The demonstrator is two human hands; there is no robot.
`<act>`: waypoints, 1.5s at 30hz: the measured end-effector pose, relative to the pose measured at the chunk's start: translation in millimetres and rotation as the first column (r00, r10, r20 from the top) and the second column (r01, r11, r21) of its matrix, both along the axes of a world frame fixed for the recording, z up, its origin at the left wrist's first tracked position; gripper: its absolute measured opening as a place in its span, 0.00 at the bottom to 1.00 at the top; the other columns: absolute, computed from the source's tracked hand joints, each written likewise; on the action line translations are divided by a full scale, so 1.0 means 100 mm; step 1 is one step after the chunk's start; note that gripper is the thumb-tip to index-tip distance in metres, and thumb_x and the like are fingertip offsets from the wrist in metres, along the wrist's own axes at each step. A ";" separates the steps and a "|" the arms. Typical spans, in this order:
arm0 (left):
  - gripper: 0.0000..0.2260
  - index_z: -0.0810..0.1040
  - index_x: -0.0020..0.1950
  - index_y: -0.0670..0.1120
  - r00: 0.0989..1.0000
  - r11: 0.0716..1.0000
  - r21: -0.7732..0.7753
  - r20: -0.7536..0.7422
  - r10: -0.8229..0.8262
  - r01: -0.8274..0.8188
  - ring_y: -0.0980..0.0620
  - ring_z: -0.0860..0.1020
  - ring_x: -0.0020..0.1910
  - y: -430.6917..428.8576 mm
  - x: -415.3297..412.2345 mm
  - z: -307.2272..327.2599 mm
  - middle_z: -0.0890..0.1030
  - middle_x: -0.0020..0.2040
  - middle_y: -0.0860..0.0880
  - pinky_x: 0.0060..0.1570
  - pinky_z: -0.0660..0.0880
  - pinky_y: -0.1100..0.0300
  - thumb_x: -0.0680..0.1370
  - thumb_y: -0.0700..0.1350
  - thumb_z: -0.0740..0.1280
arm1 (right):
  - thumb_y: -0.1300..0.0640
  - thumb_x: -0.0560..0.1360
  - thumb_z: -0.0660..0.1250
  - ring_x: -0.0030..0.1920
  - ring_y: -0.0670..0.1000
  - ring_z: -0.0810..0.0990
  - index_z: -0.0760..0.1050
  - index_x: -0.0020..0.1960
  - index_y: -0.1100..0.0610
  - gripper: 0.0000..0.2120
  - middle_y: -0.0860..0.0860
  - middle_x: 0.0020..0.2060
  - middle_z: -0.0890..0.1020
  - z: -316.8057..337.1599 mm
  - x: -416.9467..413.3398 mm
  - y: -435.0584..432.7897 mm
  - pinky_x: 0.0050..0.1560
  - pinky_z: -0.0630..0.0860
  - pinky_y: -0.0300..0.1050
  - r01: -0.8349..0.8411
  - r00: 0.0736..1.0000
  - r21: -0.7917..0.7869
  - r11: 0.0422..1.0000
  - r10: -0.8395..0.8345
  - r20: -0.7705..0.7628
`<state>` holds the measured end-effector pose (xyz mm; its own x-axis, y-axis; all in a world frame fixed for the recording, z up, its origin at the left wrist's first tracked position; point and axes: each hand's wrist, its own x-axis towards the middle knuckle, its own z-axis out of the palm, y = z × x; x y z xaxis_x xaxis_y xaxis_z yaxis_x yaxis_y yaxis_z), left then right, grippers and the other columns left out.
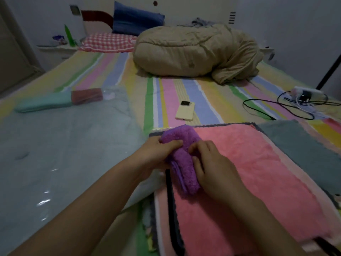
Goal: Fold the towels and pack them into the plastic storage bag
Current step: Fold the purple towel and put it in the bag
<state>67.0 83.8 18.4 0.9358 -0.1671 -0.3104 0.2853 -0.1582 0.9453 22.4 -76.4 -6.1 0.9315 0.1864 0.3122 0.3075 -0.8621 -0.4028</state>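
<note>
Both hands, left hand [162, 152] and right hand [212, 167], pinch purple towel [184, 163]; likely best to square its edges, then press flat.

Fingers of the left hand [159, 153] lie hidden under the purple towel [184, 169]; pink towel [258, 172] and plastic bag [64, 154] run past the edges.

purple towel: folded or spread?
Folded. The purple towel is a narrow, thick bundle with stacked layer edges showing, gripped by left hand and right hand over the spread pink towel.
</note>
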 end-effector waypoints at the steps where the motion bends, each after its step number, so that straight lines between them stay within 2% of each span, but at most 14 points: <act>1: 0.07 0.80 0.50 0.46 1.000 1.000 -0.010 -0.018 0.014 -0.014 0.54 0.80 0.37 0.09 -0.03 0.03 0.83 0.44 0.47 0.33 0.79 0.63 0.76 0.47 0.69 | 0.45 0.79 0.55 0.49 0.52 0.77 0.65 0.57 0.44 0.08 0.45 0.57 0.70 0.03 -0.05 0.12 0.44 0.70 0.47 0.011 1.000 0.025 1.000 -0.011 -0.015; 6: 0.13 0.81 0.51 0.46 0.986 0.997 -0.035 -0.147 -0.077 0.073 0.51 0.81 0.43 0.57 -0.24 0.18 0.85 0.45 0.47 0.50 0.78 0.55 0.73 0.54 0.70 | 0.21 0.57 0.57 0.49 0.46 0.76 0.61 0.54 0.42 0.34 0.41 0.52 0.73 0.14 -0.35 0.68 0.46 0.72 0.47 0.089 0.974 0.270 0.959 -0.026 -0.227; 9: 0.21 0.81 0.56 0.46 0.972 0.984 0.058 -0.177 -0.157 0.170 0.50 0.79 0.49 0.89 -0.34 0.19 0.84 0.52 0.47 0.58 0.75 0.51 0.71 0.59 0.71 | 0.30 0.57 0.70 0.50 0.48 0.75 0.56 0.55 0.44 0.36 0.44 0.55 0.70 0.12 -0.48 1.01 0.46 0.73 0.47 0.073 0.963 0.208 0.975 -0.015 -0.269; 12: 0.23 0.81 0.56 0.49 0.974 0.949 0.238 -0.141 -0.175 0.205 0.52 0.77 0.46 1.27 -0.42 0.16 0.83 0.49 0.49 0.48 0.73 0.56 0.68 0.63 0.71 | 0.40 0.61 0.71 0.52 0.50 0.76 0.57 0.58 0.46 0.34 0.46 0.58 0.70 0.05 -0.54 1.27 0.48 0.75 0.48 0.024 0.957 0.190 0.981 0.033 -0.290; 17: 0.20 0.80 0.57 0.43 0.975 0.995 0.072 -0.215 -0.054 0.071 0.48 0.82 0.47 1.82 -0.62 0.04 0.84 0.49 0.45 0.48 0.80 0.55 0.70 0.53 0.73 | 0.43 0.59 0.70 0.52 0.49 0.78 0.62 0.61 0.47 0.34 0.49 0.58 0.73 -0.04 -0.55 1.65 0.51 0.78 0.50 -0.027 0.876 0.323 0.946 0.178 -0.448; 21: 0.17 0.80 0.55 0.39 0.972 0.999 0.007 -0.229 0.049 -0.048 0.42 0.81 0.55 1.98 -0.72 -0.08 0.83 0.54 0.40 0.57 0.78 0.48 0.72 0.49 0.73 | 0.34 0.60 0.69 0.55 0.49 0.76 0.60 0.65 0.48 0.39 0.47 0.59 0.70 -0.09 -0.63 1.90 0.53 0.76 0.50 -0.042 0.892 0.195 0.980 0.125 -0.435; 24: 0.17 0.80 0.55 0.38 0.971 0.993 -0.012 -0.209 0.116 -0.121 0.43 0.81 0.51 1.98 -0.77 -0.10 0.82 0.55 0.39 0.54 0.79 0.51 0.72 0.49 0.73 | 0.22 0.56 0.63 0.58 0.50 0.73 0.61 0.66 0.49 0.47 0.47 0.57 0.68 -0.10 -0.71 2.10 0.53 0.74 0.50 0.006 0.943 0.014 1.000 -0.001 -0.334; 28: 0.16 0.80 0.54 0.38 0.978 0.992 -0.046 -0.175 0.112 -0.121 0.46 0.81 0.47 2.01 -0.82 -0.10 0.82 0.55 0.39 0.50 0.80 0.54 0.73 0.48 0.73 | 0.35 0.65 0.67 0.57 0.53 0.73 0.61 0.62 0.53 0.34 0.50 0.55 0.69 -0.13 -0.74 2.22 0.44 0.68 0.45 0.061 0.983 -0.109 0.992 -0.078 -0.166; 31: 0.16 0.79 0.55 0.39 0.985 0.981 -0.144 -0.125 0.115 -0.133 0.49 0.83 0.43 2.09 -0.89 -0.08 0.83 0.51 0.41 0.41 0.81 0.56 0.75 0.50 0.69 | 0.39 0.69 0.63 0.49 0.52 0.75 0.65 0.58 0.52 0.24 0.49 0.51 0.72 -0.14 -0.72 2.18 0.40 0.68 0.45 0.084 0.969 0.072 0.994 -0.064 -0.237; 34: 0.15 0.77 0.51 0.46 0.967 0.972 0.181 0.230 0.108 -0.152 0.52 0.82 0.39 2.26 -0.96 -0.22 0.83 0.48 0.48 0.38 0.81 0.54 0.74 0.56 0.70 | 0.46 0.73 0.61 0.43 0.52 0.76 0.69 0.51 0.53 0.12 0.51 0.46 0.76 -0.13 -0.69 2.06 0.37 0.69 0.45 0.111 0.946 0.268 0.957 -0.019 -0.324; 36: 0.17 0.76 0.48 0.53 0.887 0.772 0.620 0.425 -0.182 -0.139 0.56 0.80 0.44 2.42 -0.99 -0.40 0.80 0.47 0.56 0.44 0.77 0.57 0.69 0.62 0.71 | 0.52 0.75 0.61 0.44 0.54 0.77 0.72 0.48 0.54 0.06 0.52 0.43 0.78 -0.16 -0.69 1.96 0.42 0.72 0.47 0.139 0.937 0.397 0.907 0.009 -0.348; 38: 0.23 0.74 0.50 0.56 0.795 0.521 0.845 0.398 -0.457 -0.123 0.56 0.75 0.49 2.52 -1.04 -0.56 0.76 0.49 0.57 0.47 0.69 0.60 0.64 0.70 0.66 | 0.55 0.75 0.61 0.41 0.53 0.77 0.73 0.44 0.54 0.04 0.52 0.39 0.79 -0.21 -0.68 1.91 0.45 0.73 0.48 0.175 0.930 0.506 0.844 0.028 -0.368; 41: 0.25 0.74 0.51 0.54 0.703 0.403 0.897 0.407 -0.584 -0.185 0.52 0.73 0.50 2.55 -1.06 -0.69 0.75 0.50 0.54 0.46 0.63 0.60 0.63 0.69 0.65 | 0.51 0.69 0.61 0.36 0.51 0.73 0.73 0.38 0.54 0.07 0.50 0.32 0.77 -0.24 -0.68 1.87 0.40 0.69 0.45 0.199 0.931 0.594 0.780 0.037 -0.362; 45: 0.13 0.78 0.47 0.53 0.638 0.484 0.829 0.537 -0.551 -0.279 0.50 0.78 0.45 2.54 -1.07 -0.69 0.79 0.45 0.54 0.42 0.68 0.58 0.68 0.59 0.65 | 0.51 0.65 0.59 0.34 0.49 0.71 0.71 0.36 0.53 0.07 0.48 0.30 0.75 -0.21 -0.74 1.85 0.38 0.68 0.44 0.137 0.957 0.656 0.742 0.073 -0.282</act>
<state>-40.0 337.6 -50.4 0.8667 -0.3860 0.3160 -0.4517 -0.8761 0.1687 -51.2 108.2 -27.3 0.9970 -0.0019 0.0780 0.0724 -0.3491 -0.9343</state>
